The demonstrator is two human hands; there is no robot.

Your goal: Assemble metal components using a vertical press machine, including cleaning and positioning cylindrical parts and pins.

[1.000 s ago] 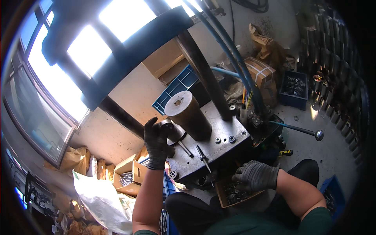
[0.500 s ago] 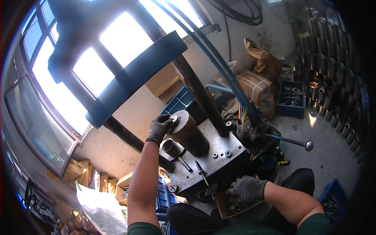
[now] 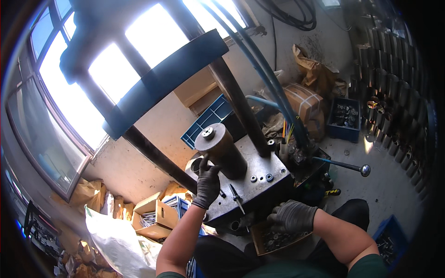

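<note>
My left hand [image 3: 208,183], in a dark grey glove, is raised with fingers apart beside a short open tube [image 3: 194,166]; whether they touch its rim cannot be told. Right of it, a thick steel cylinder [image 3: 225,155] stands on the press's metal table [image 3: 259,190]. A small round part with holes [image 3: 208,133] sits on the cylinder's top. A pointed rod tool [image 3: 235,194] lies near the table's front edge. My gloved right hand [image 3: 292,216] is closed, with curled fingers, over a box of small metal parts [image 3: 278,241]; anything in its fingers is hidden.
A blue press crosshead [image 3: 162,83] hangs above, between dark columns [image 3: 238,106]. Several small rings [image 3: 270,177] lie on the table. A ball-ended lever [image 3: 343,166] juts out at right. Blue bins [image 3: 344,119], cartons [image 3: 160,214] and stacked tubes [image 3: 394,92] stand around.
My left hand has let go of the small round part on the cylinder and come down towards me, beside the short tube. My right hand stays over the box. The view has shifted slightly.
</note>
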